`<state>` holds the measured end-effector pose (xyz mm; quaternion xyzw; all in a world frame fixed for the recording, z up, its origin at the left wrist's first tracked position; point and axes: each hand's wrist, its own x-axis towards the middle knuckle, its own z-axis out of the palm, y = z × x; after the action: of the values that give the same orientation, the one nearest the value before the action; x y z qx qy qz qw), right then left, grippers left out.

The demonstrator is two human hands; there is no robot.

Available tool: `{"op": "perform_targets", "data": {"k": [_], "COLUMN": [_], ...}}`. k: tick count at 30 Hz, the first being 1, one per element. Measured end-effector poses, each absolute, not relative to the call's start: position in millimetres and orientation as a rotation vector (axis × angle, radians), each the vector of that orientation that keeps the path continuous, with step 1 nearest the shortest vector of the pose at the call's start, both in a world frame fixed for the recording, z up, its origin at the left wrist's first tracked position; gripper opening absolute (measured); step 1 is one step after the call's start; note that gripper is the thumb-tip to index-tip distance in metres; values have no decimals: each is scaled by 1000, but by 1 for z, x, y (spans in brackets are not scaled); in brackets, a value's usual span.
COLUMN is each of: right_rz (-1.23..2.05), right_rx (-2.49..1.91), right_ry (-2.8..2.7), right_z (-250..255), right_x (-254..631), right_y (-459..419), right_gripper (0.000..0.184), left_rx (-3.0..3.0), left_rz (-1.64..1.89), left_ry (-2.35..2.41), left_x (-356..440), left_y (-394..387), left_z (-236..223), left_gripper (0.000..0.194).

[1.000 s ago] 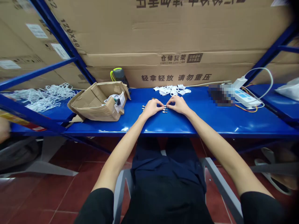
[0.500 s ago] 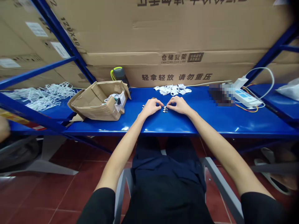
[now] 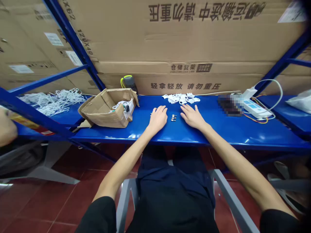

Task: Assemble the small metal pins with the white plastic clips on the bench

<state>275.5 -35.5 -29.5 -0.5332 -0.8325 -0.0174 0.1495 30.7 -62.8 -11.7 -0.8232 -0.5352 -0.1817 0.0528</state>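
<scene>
My left hand lies flat on the blue steel shelf with its fingers spread, holding nothing. My right hand rests open in the same way, also empty. Between them stands a small group of metal pin-like parts with white ends, touched by neither hand. A further small metal part shows just beyond the left hand's fingertips. Farther back on the shelf lies a heap of white plastic clips.
A torn cardboard box holding white items stands left of my hands, with a grey bottle behind it. White cords lie far left. On the right are a pixelated patch and a power strip.
Both hands have drawn apart and flattened, with fingers no longer pinched together at the metal parts. The parts now stand uncovered between them. The view has tilted slightly.
</scene>
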Motion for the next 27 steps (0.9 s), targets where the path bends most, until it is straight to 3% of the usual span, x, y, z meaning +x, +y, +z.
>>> {"op": "perform_targets", "data": {"k": [9,27], "right_rz": [183,153], "right_rx": [-1726,-1818], "right_ry": [-2432,-2472], "right_z": [-33,-38], "right_x": [269,260], "right_y": [-106,-112], "right_gripper": [81,81], "left_rx": [-2586,-2623], "left_rz": [-309,-271], "left_ry": [-1793,-1861], "left_x": [28,29], "left_y": [-130,-126], "left_z": [-27,-32], "left_gripper": [62,69]}}
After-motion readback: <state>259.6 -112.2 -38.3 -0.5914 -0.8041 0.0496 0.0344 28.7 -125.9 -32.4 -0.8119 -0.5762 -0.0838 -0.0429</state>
